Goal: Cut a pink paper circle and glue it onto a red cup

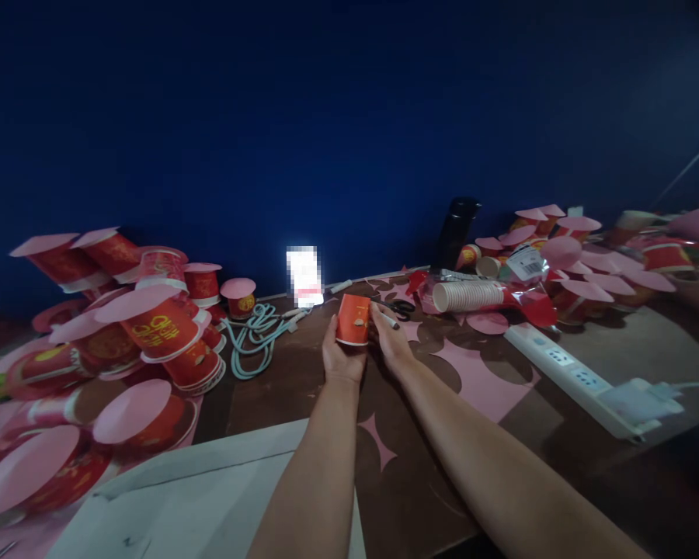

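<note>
A red paper cup (353, 317) with small printed marks is in front of me, its white rim facing down. My left hand (342, 359) is wrapped round the cup's lower left side. My right hand (392, 341) is closed on a slim white pen (388, 319) with a dark end, and its fingertips are at the cup's right side. Just beyond that hand lie dark-handled scissors (406, 310) on the brown table (268, 404). Pink paper offcuts (482, 376) are spread near my right arm.
Red cups topped with pink discs (151, 318) are piled on the left, with more at the right. A pale cable (253, 341), a glowing screen (304, 276), a dark bottle (457, 233), stacked white cups (469, 296), a power strip (576, 380) and white board (210, 497) surround my arms.
</note>
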{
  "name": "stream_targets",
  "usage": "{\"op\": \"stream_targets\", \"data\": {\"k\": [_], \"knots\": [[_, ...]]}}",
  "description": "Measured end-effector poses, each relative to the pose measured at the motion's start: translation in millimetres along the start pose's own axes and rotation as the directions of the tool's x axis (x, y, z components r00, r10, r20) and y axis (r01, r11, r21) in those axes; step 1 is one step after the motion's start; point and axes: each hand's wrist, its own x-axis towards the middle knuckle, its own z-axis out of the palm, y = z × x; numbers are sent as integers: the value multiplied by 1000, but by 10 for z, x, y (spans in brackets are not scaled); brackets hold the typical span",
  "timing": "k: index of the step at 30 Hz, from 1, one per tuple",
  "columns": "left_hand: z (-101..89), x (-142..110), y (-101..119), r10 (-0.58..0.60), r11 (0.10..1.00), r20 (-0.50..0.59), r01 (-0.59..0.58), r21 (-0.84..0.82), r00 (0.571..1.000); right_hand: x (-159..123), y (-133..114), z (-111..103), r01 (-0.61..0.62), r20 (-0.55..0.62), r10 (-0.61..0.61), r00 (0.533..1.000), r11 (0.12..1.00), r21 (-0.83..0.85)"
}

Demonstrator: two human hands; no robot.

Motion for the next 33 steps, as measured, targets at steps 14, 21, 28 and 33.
{"op": "stream_targets", "data": {"k": [14, 21, 28, 33], "knots": [[21, -66, -139, -46, 993, 37, 42, 110, 998, -85, -185, 135, -194, 99, 171, 980, 920, 340], [18, -123, -301, 26, 941, 223, -99, 323, 974, -29, -224, 57, -289, 104, 270, 957, 911, 294], [-56, -120, -322, -25, 819, 300, -152, 553, 954, 27, -191, 18, -193, 72, 179, 981, 935, 298], [-50, -148, -306, -34, 753, 262, -148, 641, 964, 71, -149, -42, -160, 62, 149, 987, 946, 282]]}}
